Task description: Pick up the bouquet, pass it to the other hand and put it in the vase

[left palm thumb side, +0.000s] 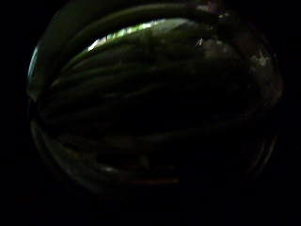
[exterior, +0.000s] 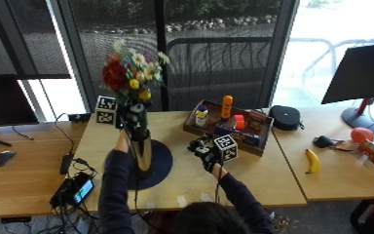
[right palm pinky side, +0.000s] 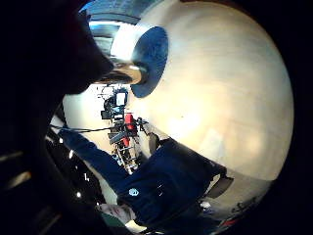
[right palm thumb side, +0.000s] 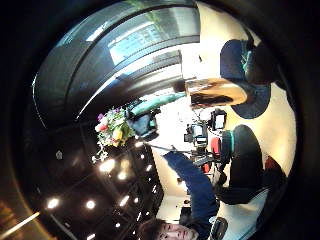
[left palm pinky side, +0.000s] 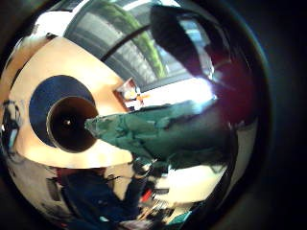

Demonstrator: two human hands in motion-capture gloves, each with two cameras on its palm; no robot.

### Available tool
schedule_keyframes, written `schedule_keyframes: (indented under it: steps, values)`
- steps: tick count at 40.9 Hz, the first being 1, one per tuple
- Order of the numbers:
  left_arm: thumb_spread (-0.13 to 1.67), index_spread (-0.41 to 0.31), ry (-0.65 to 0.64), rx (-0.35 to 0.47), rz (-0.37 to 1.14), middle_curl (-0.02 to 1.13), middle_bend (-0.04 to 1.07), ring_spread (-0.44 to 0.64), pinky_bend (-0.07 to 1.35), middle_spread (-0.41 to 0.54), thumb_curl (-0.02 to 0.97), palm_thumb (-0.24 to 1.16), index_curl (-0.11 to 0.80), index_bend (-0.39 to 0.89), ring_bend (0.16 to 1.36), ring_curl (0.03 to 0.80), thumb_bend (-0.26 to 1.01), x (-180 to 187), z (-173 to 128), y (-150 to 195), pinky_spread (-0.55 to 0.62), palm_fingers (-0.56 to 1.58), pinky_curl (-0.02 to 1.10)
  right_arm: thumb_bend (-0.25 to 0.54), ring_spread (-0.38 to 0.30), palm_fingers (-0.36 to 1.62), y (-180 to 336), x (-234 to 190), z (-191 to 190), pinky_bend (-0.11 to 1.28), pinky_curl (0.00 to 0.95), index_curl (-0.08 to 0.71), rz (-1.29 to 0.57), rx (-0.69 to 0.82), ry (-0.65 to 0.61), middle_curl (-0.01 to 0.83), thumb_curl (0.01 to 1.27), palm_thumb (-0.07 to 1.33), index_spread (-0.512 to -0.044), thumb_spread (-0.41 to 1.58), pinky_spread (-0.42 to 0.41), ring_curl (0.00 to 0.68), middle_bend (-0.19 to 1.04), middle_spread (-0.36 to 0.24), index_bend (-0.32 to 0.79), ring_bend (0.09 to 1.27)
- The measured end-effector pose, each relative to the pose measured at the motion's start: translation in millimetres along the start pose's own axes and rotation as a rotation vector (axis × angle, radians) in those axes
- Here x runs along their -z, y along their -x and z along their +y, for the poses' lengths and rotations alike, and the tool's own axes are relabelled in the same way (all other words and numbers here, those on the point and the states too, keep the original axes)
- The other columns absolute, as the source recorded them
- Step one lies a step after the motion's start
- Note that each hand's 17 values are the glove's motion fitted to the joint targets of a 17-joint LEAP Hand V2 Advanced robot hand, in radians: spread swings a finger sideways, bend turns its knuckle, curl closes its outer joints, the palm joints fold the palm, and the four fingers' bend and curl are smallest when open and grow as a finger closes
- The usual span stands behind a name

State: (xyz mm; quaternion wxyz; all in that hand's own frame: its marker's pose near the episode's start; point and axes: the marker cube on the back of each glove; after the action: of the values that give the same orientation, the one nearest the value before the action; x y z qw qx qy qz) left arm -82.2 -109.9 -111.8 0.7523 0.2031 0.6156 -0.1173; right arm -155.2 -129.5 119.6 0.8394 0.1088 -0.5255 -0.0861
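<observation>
Left hand (exterior: 133,117) grips the bouquet (exterior: 130,73) over the vase (exterior: 140,153); right hand (exterior: 206,152), at 3 o'clock, is empty. Insertion step: next, lower stems straight in.

Dark hair, navy sleeves (exterior: 112,190), black gloves

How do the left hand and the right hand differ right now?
The left hand is raised over the vase, gripping the bouquet by its stems; the right hand hangs lower, over the table, holding nothing. The left sits above the round mat; the right is beside the tray. Both wear black gloves.
</observation>
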Motion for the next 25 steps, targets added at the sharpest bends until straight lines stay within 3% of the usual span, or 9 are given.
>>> schedule_keyframes:
  steps: [2,5,7,9,12,17,20,23,25]
  values:
    - [0.31,-0.232,0.099,-0.008,-0.039,0.62,0.38,-0.29,0.13,-0.261,0.82,0.94,0.618,0.12,0.35,0.498,-0.1,2.4,2.5,23.6,-0.12,0.86,0.39,-0.016,-0.181,0.82,-8.6,2.4,-5.4,0.16,0.298,0.429,0.034,-0.013,-0.027,0.463,0.54,1.01,-0.247,0.98,0.038,0.438,0.19,-0.168,0.17,0.27]
    - [0.53,-0.117,0.23,-0.01,-0.137,0.66,0.31,-0.05,0.21,-0.141,0.696,0.6,0.582,0.01,0.31,0.567,-0.2,15.5,15.7,84.2,0.13,0.17,0.44,-0.019,-0.182,0.82,-19.1,7.2,-2.8,0.17,0.297,0.429,-0.065,-0.142,0.073,0.463,0.54,1.0,-0.247,0.98,0.038,0.436,0.19,-0.166,0.17,0.27]
    - [0.59,-0.068,0.29,-0.017,-0.212,0.66,0.29,0.05,0.24,-0.087,0.652,0.52,0.551,0.03,0.32,0.554,-0.15,31.6,31.4,131.3,0.22,0.11,0.44,-0.016,-0.182,0.82,-21.4,12.7,5.5,0.17,0.297,0.429,-0.137,-0.206,0.135,0.463,0.54,1.01,-0.247,0.98,0.038,0.436,0.19,-0.162,0.17,0.27]
    - [0.62,-0.024,0.311,-0.015,-0.246,0.58,0.13,0.15,0.28,0.034,0.611,0.43,0.509,0.04,0.33,0.509,-0.14,46.2,47.7,158.2,0.3,-0.02,0.41,-0.017,-0.18,0.82,-28.8,19.5,7.6,0.16,0.296,0.431,-0.131,-0.193,0.112,0.462,0.54,1.01,-0.248,0.98,0.038,0.435,0.19,-0.16,0.18,0.27]
    - [0.67,0.019,0.317,0.001,-0.189,0.49,0.11,0.25,0.3,0.129,0.571,0.38,0.459,0.06,0.35,0.449,-0.1,57.0,61.2,170.3,0.39,-0.01,0.38,-0.017,-0.179,0.82,-48.2,27.1,0.2,0.16,0.295,0.431,-0.094,-0.085,0.054,0.461,0.54,1.01,-0.248,0.98,0.038,0.434,0.19,-0.157,0.18,0.26]
    - [0.72,0.057,0.279,-0.014,-0.146,0.43,0.14,0.37,0.32,0.226,0.521,0.35,0.428,0.14,0.39,0.413,-0.06,58.4,69.5,169.6,0.46,0.0,0.36,-0.015,-0.178,0.82,-57.5,24.8,2.4,0.16,0.291,0.433,0.043,-0.079,0.042,0.461,0.55,1.02,-0.248,0.98,0.038,0.433,0.19,-0.153,0.18,0.26]
    - [0.74,0.071,0.242,-0.012,-0.139,0.42,0.15,0.4,0.33,0.248,0.497,0.34,0.418,0.15,0.41,0.406,-0.05,57.2,72.6,167.1,0.48,0.0,0.36,-0.016,-0.174,0.78,-59.1,10.6,3.9,0.17,0.295,0.435,0.196,0.109,0.04,0.462,0.55,1.02,-0.249,0.99,0.05,0.433,0.19,-0.148,0.18,0.24]
    - [0.76,0.08,0.202,-0.012,-0.124,0.41,0.17,0.43,0.32,0.254,0.478,0.34,0.417,0.17,0.41,0.398,-0.04,56.1,73.7,164.0,0.5,0.04,0.35,-0.02,-0.162,0.74,-47.8,-11.6,19.3,0.18,0.296,0.43,0.198,0.193,0.159,0.458,0.54,1.01,-0.249,1.0,0.065,0.432,0.18,-0.14,0.16,0.23]
    - [0.78,0.08,0.187,-0.006,-0.116,0.41,0.19,0.44,0.32,0.247,0.467,0.34,0.416,0.18,0.41,0.39,-0.04,54.6,73.5,163.1,0.5,0.06,0.35,-0.042,-0.138,0.53,-28.2,-35.8,42.7,0.26,0.33,0.388,0.119,0.138,0.27,0.447,0.53,0.97,-0.249,1.0,0.1,0.447,0.15,-0.12,0.02,0.26]
